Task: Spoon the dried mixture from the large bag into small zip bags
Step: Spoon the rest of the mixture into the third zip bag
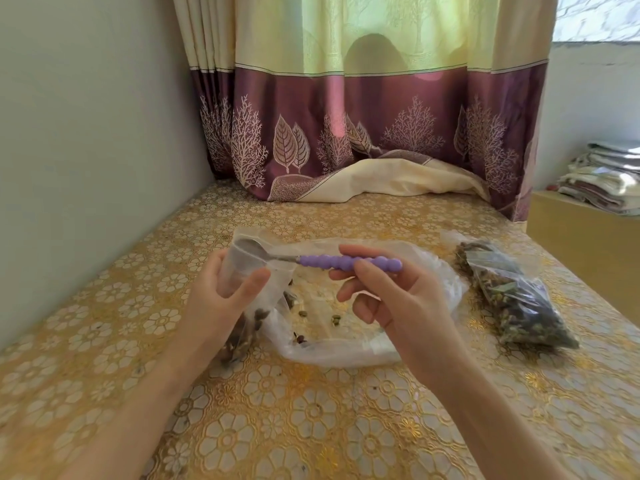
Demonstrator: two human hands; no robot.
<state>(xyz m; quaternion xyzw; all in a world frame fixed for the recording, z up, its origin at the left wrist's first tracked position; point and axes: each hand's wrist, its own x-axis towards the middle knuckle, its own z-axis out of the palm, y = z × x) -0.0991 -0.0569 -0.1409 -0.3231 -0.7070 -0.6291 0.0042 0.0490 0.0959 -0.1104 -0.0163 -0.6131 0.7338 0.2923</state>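
Note:
My left hand (221,289) grips a small clear zip bag (242,268) by its open mouth, and dried mixture sits in the bag's bottom below my wrist. My right hand (381,289) pinches the purple beaded handle of a spoon (346,262). The spoon's metal bowl rests inside the small bag's mouth. Beneath both hands the large clear plastic bag (346,344) lies flat on the table, with only a few loose pieces of mixture left inside. To the right lie filled small zip bags (512,296) packed with dark dried mixture.
A gold floral tablecloth (311,427) covers the table. A wall runs along the left, and a purple and cream curtain (346,133) hangs at the back, its hem lying on the table. A wooden unit with folded cloths (602,181) stands at the far right.

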